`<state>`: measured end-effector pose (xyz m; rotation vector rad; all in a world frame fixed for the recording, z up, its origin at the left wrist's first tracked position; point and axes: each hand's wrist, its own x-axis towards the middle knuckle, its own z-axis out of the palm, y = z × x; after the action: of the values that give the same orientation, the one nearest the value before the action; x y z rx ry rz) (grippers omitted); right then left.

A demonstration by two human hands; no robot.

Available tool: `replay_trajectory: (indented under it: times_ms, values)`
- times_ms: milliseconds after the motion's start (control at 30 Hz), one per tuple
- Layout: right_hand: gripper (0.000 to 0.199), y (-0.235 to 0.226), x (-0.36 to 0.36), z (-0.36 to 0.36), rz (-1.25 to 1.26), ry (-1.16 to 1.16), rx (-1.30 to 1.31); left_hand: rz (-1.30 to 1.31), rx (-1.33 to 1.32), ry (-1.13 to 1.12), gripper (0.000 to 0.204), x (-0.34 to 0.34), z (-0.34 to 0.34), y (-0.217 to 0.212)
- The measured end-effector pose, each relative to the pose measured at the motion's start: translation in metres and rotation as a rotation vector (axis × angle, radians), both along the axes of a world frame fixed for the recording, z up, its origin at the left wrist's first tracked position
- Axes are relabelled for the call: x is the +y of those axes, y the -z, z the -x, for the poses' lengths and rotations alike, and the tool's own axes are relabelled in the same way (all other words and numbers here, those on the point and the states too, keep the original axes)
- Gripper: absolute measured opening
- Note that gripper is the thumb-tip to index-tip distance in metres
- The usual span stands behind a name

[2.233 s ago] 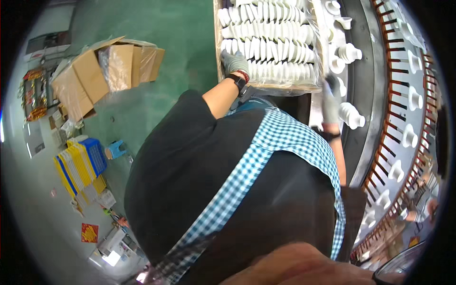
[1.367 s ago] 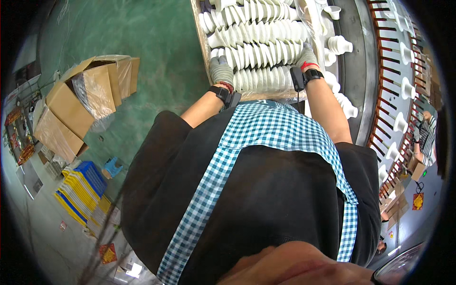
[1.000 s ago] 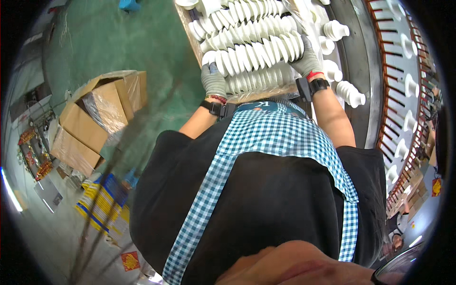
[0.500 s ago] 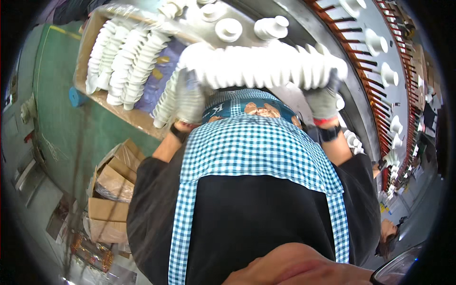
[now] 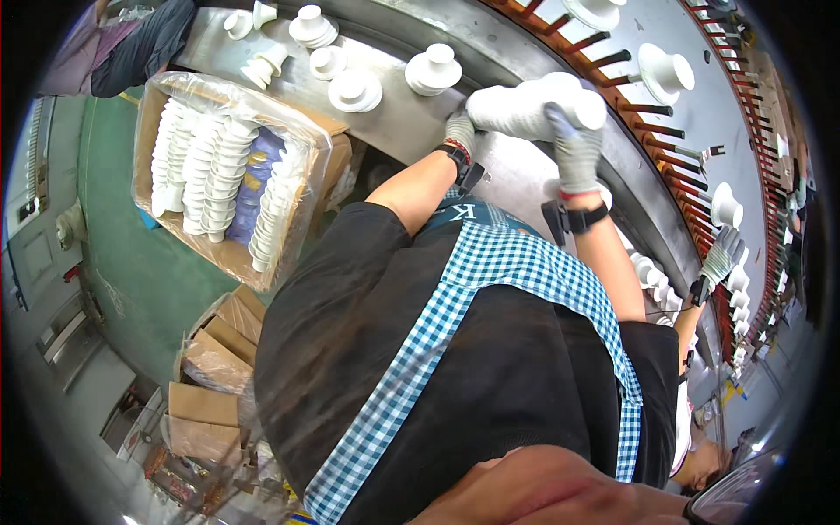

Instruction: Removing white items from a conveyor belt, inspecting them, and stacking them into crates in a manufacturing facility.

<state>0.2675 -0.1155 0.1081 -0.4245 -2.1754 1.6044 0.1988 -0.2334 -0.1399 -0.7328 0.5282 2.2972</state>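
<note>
We held the long row of nested white ceramic cups [image 5: 525, 107] clamped endwise between our gloved left hand [image 5: 458, 133] and right hand [image 5: 573, 150], fingers closed, above the grey metal counter [image 5: 411, 114], seemingly ready to be lowered level

Row of nested white ceramic cups [image 5: 525, 107], lying sideways, clamped end to end between both gloved hands above grey metal tabletop [image 5: 516, 166].

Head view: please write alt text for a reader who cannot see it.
A person in a checked apron holds a row of stacked white cups between gloved left hand and right hand over a grey metal bench. A carton of more white cups sits to the left.
</note>
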Motion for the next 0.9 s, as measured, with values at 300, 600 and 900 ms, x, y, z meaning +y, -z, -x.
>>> replay_trajectory:
  times_ms: [300,600,900]
  values:
    - [0.068,0.03,0.013,0.031,-0.034,0.076,0.053,1.155,0.668,0.408,0.04,-0.03,0.005,-0.112]
    - [0.061,0.009,-0.024,0.06,0.074,0.143,0.1,1.041,1.411,0.491,0.063,-0.023,0.033,-0.225]
    - [0.058,-0.059,-0.002,-0.005,0.3,0.16,0.388,0.79,1.73,0.244,0.059,0.014,0.027,-0.265]
